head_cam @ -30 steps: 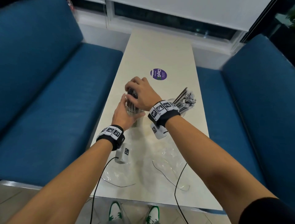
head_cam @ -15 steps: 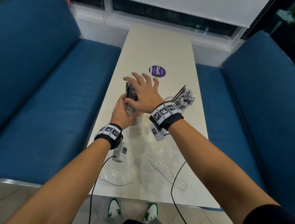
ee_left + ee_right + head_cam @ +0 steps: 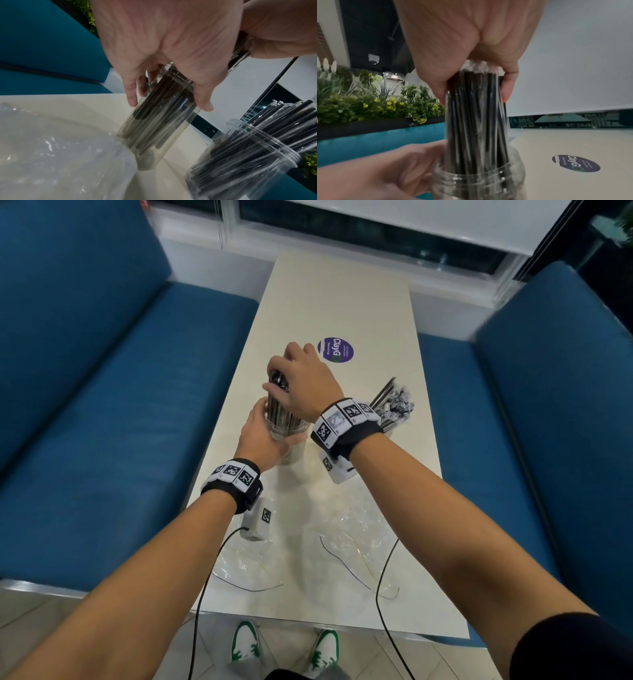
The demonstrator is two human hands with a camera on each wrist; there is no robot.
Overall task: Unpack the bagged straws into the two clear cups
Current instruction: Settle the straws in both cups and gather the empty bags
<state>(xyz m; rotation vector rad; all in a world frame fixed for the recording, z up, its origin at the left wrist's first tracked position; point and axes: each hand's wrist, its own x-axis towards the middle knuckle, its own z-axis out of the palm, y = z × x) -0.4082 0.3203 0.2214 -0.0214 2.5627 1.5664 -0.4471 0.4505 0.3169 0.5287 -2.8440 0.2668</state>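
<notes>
Straws [image 3: 477,115], dark and wrapped in clear film, stand bunched in a clear cup [image 3: 159,121] near the middle of the surface [image 3: 342,296], toward its left edge. The right hand [image 3: 308,385] comes down over their tops, its grip clamped on the bundle with thumb and fingers [image 3: 508,86] curled round the upper ends. The left hand [image 3: 263,436] wraps the cup's upper wall just under the rim, its grip clamped on the cup, thumb on one side and fingers on the other; in the left wrist view the cup looks tilted, though the very wide lens may account for that. Just beside it, toward the right edge, a second clear cup [image 3: 240,162] already carries a full load of straws that lean outward past its rim. Crumpled clear bags [image 3: 346,529] lie flat on the near half of the surface, between the cups and the near edge. A round purple sticker [image 3: 335,350] sits beyond the cups. Blue benches [image 3: 113,392] run along both long sides.
</notes>
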